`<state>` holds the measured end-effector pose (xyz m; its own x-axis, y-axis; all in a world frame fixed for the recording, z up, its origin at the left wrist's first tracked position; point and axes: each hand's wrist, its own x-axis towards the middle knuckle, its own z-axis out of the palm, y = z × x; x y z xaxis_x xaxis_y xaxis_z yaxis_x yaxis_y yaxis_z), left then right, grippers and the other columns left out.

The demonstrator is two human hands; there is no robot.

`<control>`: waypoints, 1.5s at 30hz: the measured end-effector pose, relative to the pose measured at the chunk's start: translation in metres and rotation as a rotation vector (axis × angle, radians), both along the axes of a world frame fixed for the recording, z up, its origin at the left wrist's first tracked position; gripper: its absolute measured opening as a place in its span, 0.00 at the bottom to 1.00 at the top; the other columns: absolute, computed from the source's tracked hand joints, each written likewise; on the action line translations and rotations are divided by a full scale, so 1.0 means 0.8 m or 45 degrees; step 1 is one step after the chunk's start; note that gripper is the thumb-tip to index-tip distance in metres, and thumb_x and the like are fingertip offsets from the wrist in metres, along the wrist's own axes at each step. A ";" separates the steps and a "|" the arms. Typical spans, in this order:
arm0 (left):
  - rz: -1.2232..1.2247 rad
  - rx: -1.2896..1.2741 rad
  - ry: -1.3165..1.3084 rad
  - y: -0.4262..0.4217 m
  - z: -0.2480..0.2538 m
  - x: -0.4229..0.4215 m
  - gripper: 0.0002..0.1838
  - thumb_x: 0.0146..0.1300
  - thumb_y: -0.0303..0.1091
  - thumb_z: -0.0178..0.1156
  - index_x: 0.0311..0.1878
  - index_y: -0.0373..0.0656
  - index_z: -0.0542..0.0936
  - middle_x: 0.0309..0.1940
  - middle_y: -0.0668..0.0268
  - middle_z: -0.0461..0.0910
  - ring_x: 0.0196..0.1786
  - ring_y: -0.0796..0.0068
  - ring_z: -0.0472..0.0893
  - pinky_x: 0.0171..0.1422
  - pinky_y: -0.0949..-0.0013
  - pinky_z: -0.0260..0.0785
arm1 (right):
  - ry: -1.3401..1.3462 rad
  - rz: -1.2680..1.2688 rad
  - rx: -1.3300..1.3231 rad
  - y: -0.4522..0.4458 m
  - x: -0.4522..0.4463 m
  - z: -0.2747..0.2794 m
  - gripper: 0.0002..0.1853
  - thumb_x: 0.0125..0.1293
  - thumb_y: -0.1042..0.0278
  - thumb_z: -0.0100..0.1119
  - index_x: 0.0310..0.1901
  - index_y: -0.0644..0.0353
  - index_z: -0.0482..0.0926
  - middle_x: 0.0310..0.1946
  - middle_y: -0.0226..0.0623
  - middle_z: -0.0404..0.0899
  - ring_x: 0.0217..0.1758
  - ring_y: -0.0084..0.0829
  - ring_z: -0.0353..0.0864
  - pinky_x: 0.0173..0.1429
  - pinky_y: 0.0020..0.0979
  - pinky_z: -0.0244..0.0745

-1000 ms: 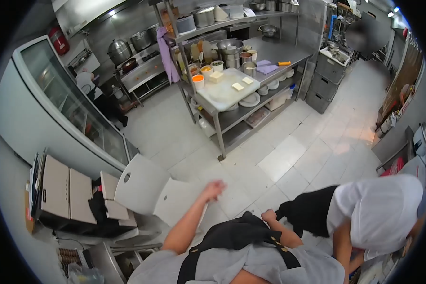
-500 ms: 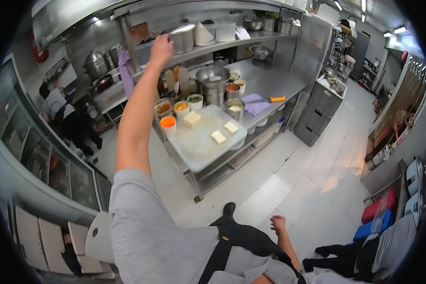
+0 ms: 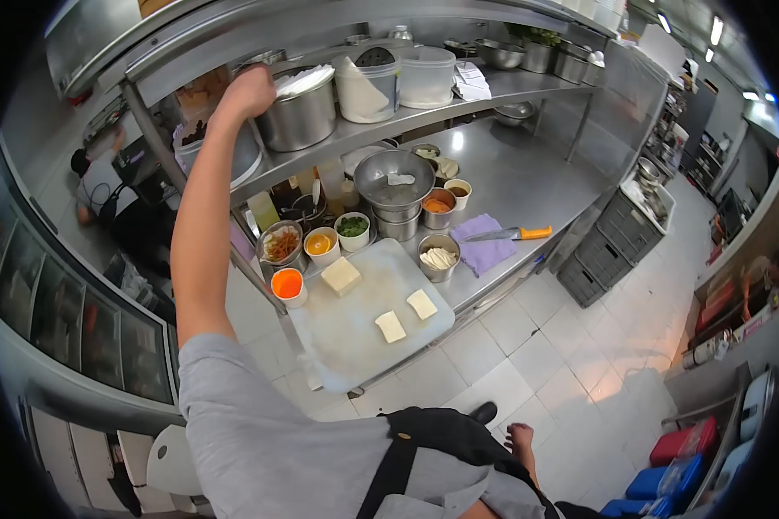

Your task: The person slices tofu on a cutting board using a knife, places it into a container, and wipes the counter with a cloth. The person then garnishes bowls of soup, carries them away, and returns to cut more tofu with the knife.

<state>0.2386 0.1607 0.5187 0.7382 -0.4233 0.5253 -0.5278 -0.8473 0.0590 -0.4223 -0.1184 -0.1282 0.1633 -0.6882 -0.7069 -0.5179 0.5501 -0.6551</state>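
Note:
My left hand (image 3: 251, 89) is raised to the upper shelf, at the left rim of a metal pot (image 3: 299, 119) with something white on top. Its fingers are curled and their tips hidden, so anything in its grip does not show. My right hand (image 3: 519, 437) hangs low at my side, fingers loosely apart, with nothing in it. On the white cutting board (image 3: 337, 337) lie a pale yellow block (image 3: 341, 276) and two pale slices, one nearer slice (image 3: 390, 326) and one farther slice (image 3: 421, 304). A knife (image 3: 532, 233) with an orange handle rests on a purple cloth (image 3: 485, 251).
Containers of orange liquid (image 3: 287, 284), chopped greens (image 3: 352, 227) and shredded food (image 3: 280, 243) line the board's back edge. A metal bowl (image 3: 394, 177) sits behind. White tubs (image 3: 426, 76) stand on the shelf (image 3: 459, 105). Another person (image 3: 117, 190) is at the far left.
My view has come closer to the counter and shelf. My left hand stays raised, now lower beside the pot's rim. My right hand still hangs at my side.

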 end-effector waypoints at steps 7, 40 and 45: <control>-0.840 -1.014 -0.069 -0.047 -0.071 -0.240 0.08 0.68 0.25 0.47 0.46 0.35 0.74 0.39 0.56 0.80 0.41 0.70 0.80 0.50 0.69 0.73 | -0.352 0.627 -0.720 -0.149 0.216 0.088 0.15 0.60 0.67 0.67 0.46 0.66 0.83 0.36 0.39 0.86 0.35 0.26 0.83 0.37 0.29 0.78; -1.415 -0.662 0.265 -0.557 -0.248 -0.319 0.17 0.43 0.20 0.65 0.41 0.31 0.83 0.46 0.50 0.81 0.47 0.53 0.83 0.45 0.58 0.77 | -1.612 0.590 0.679 -0.432 0.418 0.447 0.22 0.74 0.64 0.54 0.63 0.69 0.71 0.51 0.47 0.81 0.47 0.34 0.84 0.44 0.33 0.83; -0.797 -0.883 0.557 -0.620 -0.428 -0.303 0.23 0.54 0.18 0.61 0.56 0.34 0.80 0.58 0.51 0.77 0.53 0.54 0.81 0.56 0.62 0.73 | -1.157 0.720 0.275 -0.457 0.477 0.360 0.08 0.68 0.69 0.64 0.41 0.67 0.84 0.29 0.33 0.83 0.25 0.20 0.79 0.25 0.20 0.74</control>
